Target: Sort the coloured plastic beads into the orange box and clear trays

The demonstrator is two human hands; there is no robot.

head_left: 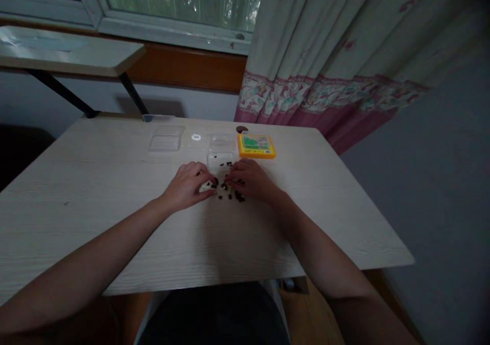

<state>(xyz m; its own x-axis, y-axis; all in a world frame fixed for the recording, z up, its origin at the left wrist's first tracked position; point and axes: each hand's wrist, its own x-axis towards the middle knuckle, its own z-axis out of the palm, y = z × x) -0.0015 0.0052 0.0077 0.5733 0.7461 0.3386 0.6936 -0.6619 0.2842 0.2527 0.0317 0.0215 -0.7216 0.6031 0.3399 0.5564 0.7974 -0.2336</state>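
Observation:
My left hand (pixel 189 186) curls its thumb and fingers around a small pale lump (pixel 206 186) that has dark bits on it. Facing it, my right hand (pixel 250 179) has its fingers bent and drawn together over the pile; what lies between the fingertips is too small to make out. Small dark brown pieces (pixel 239 197) are scattered on the tabletop under and between both hands, with some yellowish bits (pixel 228 188) among them. Just beyond the fingers stands an open clear plastic box (pixel 220 158) with a few dark pieces in it.
A yellow-orange case (pixel 256 146) with a green label lies beyond my right hand, a brown disc (pixel 242 129) behind it. Another open clear box (pixel 164 142) sits at the back left. A raised shelf (pixel 72 51) and a curtain (pixel 306 79) border the wooden table (pixel 329 212).

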